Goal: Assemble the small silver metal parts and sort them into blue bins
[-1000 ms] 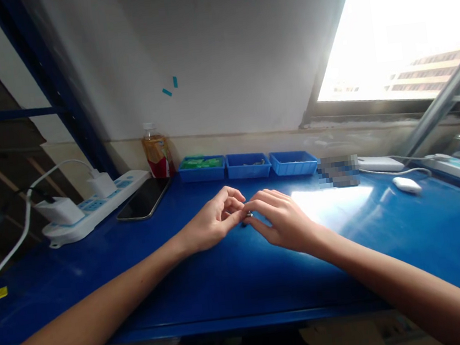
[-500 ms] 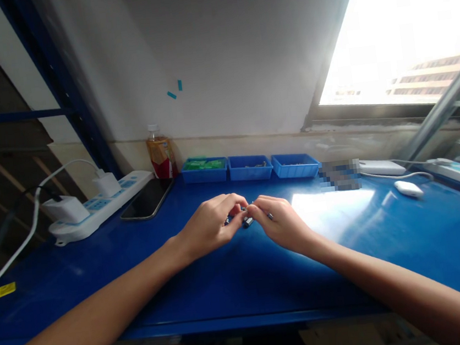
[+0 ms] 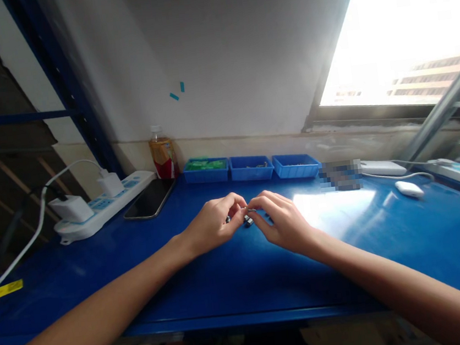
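Note:
Both hands meet over the middle of the blue table [image 3: 242,282], fingertips nearly touching. My left hand [image 3: 218,222] is closed in a pinch, its thumb and forefinger pressed together on something too small to name. From the other side, my right hand [image 3: 279,217] pinches a tiny, thin, metallic-looking piece [image 3: 251,210] right at the left fingertips. Between and below the hands lies a small dark block with a light patch [image 3: 248,221] on the table. Other small dark bits show partly behind the fingers of each hand.
Three blue bins stand along the wall: one with green pieces [image 3: 206,165], two with small metal parts [image 3: 260,165] [image 3: 295,164]. To the left are a phone [image 3: 150,199], a power strip [image 3: 104,204] and a drink bottle [image 3: 163,157]. A white case [image 3: 409,189] and cables lie right.
My right fingers have opened out a little from a tighter curl, so the tiny piece at the fingertips now shows. My left hand has hardly moved. The view has shifted slightly.

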The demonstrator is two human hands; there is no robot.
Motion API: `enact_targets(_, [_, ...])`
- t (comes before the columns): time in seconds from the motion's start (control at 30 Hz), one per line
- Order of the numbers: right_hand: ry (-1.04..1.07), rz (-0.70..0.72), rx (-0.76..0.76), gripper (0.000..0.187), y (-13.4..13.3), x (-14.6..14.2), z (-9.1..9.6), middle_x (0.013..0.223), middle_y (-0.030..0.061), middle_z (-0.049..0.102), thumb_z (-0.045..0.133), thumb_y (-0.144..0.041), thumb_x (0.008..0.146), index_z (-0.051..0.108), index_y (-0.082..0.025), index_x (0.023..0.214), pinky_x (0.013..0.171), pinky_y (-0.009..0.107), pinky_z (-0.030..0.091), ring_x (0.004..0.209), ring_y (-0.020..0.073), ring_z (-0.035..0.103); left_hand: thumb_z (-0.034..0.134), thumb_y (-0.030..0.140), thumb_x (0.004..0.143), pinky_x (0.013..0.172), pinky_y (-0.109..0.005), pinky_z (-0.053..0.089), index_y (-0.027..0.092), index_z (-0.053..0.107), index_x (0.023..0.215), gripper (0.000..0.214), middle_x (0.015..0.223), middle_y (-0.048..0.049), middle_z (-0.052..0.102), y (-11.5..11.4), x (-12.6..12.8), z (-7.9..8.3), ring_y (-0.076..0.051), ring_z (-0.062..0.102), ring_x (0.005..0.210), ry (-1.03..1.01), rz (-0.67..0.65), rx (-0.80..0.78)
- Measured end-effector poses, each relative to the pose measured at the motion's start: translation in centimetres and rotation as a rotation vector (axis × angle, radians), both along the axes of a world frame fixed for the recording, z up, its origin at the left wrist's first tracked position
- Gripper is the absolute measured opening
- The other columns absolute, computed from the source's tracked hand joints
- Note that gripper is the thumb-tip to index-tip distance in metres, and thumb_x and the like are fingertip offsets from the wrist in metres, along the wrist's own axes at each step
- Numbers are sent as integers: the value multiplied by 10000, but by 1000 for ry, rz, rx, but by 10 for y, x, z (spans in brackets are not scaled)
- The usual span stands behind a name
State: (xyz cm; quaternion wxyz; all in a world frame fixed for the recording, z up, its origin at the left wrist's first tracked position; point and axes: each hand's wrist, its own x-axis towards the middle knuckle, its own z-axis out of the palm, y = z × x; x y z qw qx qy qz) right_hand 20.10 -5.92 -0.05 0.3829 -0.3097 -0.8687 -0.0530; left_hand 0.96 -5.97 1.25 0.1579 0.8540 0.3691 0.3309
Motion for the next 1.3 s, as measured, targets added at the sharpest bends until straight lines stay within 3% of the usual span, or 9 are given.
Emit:
enact_targets(0.27, [120,9,-90,142,3,1,-1,739,21,585,431,-221,925,533,-192,831,628,249,413,669,137,546,526,324,863,565,-205,435,181,489,1108,286,817,-14,633,-1,3,-1,-132,601,720,-48,-20,5])
enact_targets(0.43, [129,15,-144,205,2,0,-1,712,15,588,420,-248,935,537,-198,775,604,243,400,664,133,553,506,305,876,658,-233,458,180,554,978,169,824,-32,635,-3,5,-3,-136,597,750,-16,-23,90])
enact_targets(0.53, [138,14,-159,129,0,1,0,750,14,600,450,-262,923,544,-200,860,631,247,419,698,137,569,509,322,876,660,-234,447,176,554,966,177,793,-17,636,-3,4,-1,-134,597,730,-35,15,71])
enact_targets(0.63, [113,-13,-106,136,-1,1,1,821,28,609,522,-285,883,522,-201,990,657,268,435,740,155,577,476,337,895,632,-227,434,165,556,929,193,740,-2,628,-2,4,1,-125,589,680,-101,45,7])
enact_targets(0.8, [10,2,12,75,-2,1,4,817,46,617,469,-216,903,538,-197,923,678,287,431,737,165,567,432,387,917,626,-218,433,155,556,870,267,727,-1,632,-3,7,1,-128,595,680,-141,9,-113])
enact_targets(1.0, [-9,-17,60,134,4,3,7,780,46,611,440,-226,913,556,-188,857,664,279,422,710,159,551,336,386,953,710,-244,436,181,602,892,341,834,-25,650,1,-3,11,-158,602,787,131,-14,-70])
enact_targets(1.1, [-2,-155,90,174,33,20,10,785,52,615,445,-263,909,569,-186,814,676,277,420,728,167,560,364,338,941,826,-278,429,211,603,1034,286,1002,-50,631,13,-20,14,-190,584,939,287,62,3])
enact_targets(1.2, [53,-449,77,195,80,52,13,812,63,624,460,-302,895,589,-183,809,680,286,412,774,191,573,462,304,890,875,-284,423,249,561,1184,315,1184,-58,564,25,-37,12,-207,553,1045,420,44,-45])
enact_targets(1.3, [78,-724,-51,206,122,82,12,877,85,639,477,-332,879,606,-171,880,665,303,407,803,219,578,497,291,863,841,-274,437,253,592,1157,311,1142,-57,578,34,-44,4,-206,567,1012,471,-5,-96])
